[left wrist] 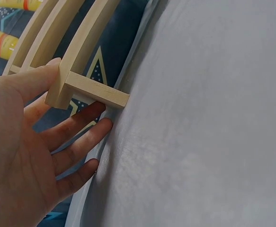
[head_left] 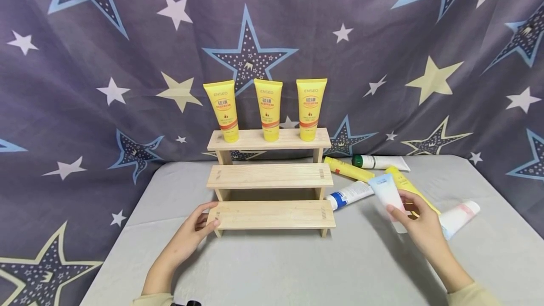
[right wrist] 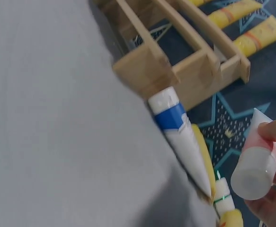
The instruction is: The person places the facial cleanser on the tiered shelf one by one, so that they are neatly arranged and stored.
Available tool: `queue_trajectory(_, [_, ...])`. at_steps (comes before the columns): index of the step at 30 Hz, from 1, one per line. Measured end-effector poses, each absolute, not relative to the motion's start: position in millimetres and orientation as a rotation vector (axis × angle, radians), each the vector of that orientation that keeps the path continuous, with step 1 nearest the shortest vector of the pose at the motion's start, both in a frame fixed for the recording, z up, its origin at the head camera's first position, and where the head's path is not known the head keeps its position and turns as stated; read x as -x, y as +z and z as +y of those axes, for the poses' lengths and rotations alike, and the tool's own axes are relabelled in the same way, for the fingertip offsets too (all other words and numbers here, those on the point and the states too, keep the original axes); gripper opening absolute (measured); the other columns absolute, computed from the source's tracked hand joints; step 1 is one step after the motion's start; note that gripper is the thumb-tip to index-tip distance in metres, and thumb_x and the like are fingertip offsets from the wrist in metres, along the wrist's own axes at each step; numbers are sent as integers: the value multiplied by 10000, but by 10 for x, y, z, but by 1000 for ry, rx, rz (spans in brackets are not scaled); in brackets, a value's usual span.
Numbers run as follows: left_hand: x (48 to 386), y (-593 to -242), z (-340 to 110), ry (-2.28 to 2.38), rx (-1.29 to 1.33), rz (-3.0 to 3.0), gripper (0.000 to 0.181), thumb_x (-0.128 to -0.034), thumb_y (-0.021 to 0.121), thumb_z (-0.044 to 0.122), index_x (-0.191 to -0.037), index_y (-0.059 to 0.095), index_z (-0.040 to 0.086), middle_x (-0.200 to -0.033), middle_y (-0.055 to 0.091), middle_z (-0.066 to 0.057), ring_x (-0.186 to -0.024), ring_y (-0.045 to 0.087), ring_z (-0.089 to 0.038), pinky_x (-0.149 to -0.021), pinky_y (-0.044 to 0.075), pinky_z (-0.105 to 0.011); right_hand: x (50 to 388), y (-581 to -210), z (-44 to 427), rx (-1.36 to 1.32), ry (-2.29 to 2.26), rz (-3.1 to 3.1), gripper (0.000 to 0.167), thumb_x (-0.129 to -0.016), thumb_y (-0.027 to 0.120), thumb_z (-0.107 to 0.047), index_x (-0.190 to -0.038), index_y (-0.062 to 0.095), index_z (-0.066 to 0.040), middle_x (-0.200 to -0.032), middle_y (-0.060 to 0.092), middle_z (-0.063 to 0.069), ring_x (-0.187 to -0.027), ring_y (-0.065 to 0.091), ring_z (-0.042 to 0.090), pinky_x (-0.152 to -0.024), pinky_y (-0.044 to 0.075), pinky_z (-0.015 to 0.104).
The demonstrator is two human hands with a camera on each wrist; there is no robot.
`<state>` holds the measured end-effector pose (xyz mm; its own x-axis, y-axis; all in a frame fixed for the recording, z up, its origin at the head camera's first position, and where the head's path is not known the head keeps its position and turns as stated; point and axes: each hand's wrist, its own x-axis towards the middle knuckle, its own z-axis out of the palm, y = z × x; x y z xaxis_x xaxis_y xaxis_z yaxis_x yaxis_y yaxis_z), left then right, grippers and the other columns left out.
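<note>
A person's right hand (head_left: 418, 216) has its grip closed around a pale pink-and-blue tube (head_left: 387, 196), tilted, cap end down, just above the grey tabletop (head_left: 297, 268) and apart from the wooden rack (head_left: 272, 175). The left hand (head_left: 191, 230) lightly pinches the left end of the lowest step (head_left: 272, 215). A gentle squeeze looks best for the soft body, the cap held level and clear of neighbouring tubes (head_left: 352, 194), the rack steadied against nudges.
</note>
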<state>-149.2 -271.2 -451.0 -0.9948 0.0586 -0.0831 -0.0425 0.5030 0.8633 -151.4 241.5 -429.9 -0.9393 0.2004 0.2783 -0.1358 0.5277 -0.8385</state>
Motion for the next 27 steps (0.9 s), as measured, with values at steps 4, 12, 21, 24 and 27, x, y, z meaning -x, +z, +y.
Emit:
queue_trajectory(4, [1483,-4503,-2705,1515,-3,2634,543,-979,630,343,-1466,431,205,-1272,622,-150,-1165,577,-287,-989,425,-515,1471,-4226,2307,37,1415,-2382,470,-886,749,-71,-1301,567,53,-960,568,-236,-857,543,-85,-712,464,109])
queue_trajectory(12, [1501,-4517,-2696,1512,-6,2633,543,-978,630,344,-1466,431,210,-1269,626,-145,-1157,582,-281,-982,431,-511,1385,-4137,2130,4,1480,-2300,450,-882,742,-28,-1290,565,45,-972,593,-223,-876,568,-41,-721,479,114])
queue_trajectory(21, [1504,-4515,-2701,1522,-16,2630,543,-980,630,334,-1466,431,198,-1268,624,-150,-1148,585,-279,-978,433,-508,1372,-4073,1937,5,1753,-2047,402,-858,705,101,-1233,587,18,-975,639,-102,-864,602,35,-711,499,128])
queue_trajectory(24, [1494,-4509,-2703,1529,-20,2630,540,-980,631,324,-1465,433,192,-1275,619,-157,-1152,583,-281,-980,432,-509,1387,-4033,1871,-15,1913,-1954,399,-865,701,96,-1227,601,-40,-998,648,-55,-893,607,63,-713,514,148])
queue_trajectory(27, [1489,-4511,-2705,1528,-19,2633,540,-981,631,317,-1466,433,190,-1277,618,-159,-1152,584,-281,-979,434,-509,1402,-3983,1789,-20,1999,-1922,398,-878,699,75,-1230,604,-85,-1012,649,-51,-926,600,74,-715,518,161])
